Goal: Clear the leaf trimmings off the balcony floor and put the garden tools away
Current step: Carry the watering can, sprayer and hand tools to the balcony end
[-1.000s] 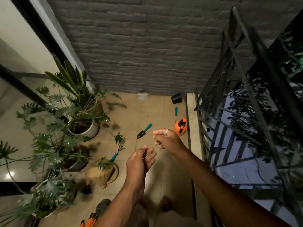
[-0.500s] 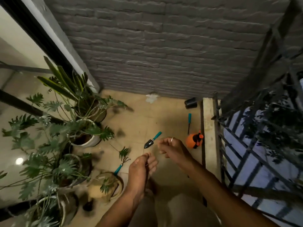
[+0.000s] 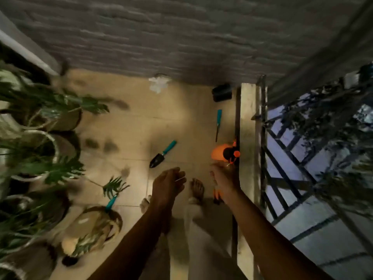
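Teal-handled black metal trowel: lying diagonal, blade end nearest left hand, just short of it, pinching thin pale stem; right hand farther, grip blurred, unreadable.

Plants left, railing right — on the floor between, a trowel; right of it a thin tool, a sprayer before that.

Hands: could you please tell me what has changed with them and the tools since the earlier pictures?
The right hand has swung out rightward, toward the orange sprayer; the left hand still pinches a thin pale stalk. The view tipped down. The trowel, teal-handled tool and sprayer lie where they were.
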Motion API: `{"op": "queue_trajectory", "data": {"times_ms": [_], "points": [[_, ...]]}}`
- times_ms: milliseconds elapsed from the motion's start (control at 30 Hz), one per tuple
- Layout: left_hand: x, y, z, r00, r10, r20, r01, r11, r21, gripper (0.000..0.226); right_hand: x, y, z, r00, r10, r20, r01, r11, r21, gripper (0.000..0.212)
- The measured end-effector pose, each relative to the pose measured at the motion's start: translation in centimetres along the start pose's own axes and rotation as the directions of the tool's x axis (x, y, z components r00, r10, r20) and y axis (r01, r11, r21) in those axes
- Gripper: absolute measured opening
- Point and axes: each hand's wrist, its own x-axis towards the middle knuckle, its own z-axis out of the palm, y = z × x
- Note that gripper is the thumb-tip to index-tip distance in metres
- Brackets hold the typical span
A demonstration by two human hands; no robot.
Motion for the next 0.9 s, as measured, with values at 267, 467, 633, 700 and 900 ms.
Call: {"op": "queue_trajectory", "data": {"times_ms": [267,467,633,700,900], "points": [[11.1,-4.3,13.1,0.99,-0.044,0.135,0.013,0.975,0.222,0.022,18.0,4.1,-5.1,0.955,-0.015,-0.296,-0.04,0.983,-0.178,0.076],[15.3,-5.9,19.0,0.974,-0.056,0.221,-0.031,0.928,0.37,0.018,27.0,5.3,-6.0,0.988,-0.017,-0.152,-0.069,0.836,-0.545,0.062],[17.0,-7.2,19.0,0.973,-0.109,0.204,0.013,0.908,0.42,0.015,28.7,5.8,-5.4,0.988,-0.037,-0.147,-0.083,0.679,-0.73,0.047],[17.4,-7.6,18.5,0.976,-0.124,0.176,0.035,0.898,0.439,0.013,28.6,5.9,-5.2,0.991,-0.052,-0.126,-0.06,0.663,-0.746,0.048],[17.0,-6.1,17.1,0.979,-0.132,0.156,0.041,0.874,0.484,0.018,26.3,4.4,-5.9,0.988,-0.123,-0.094,0.012,0.666,-0.746,0.038]]}}
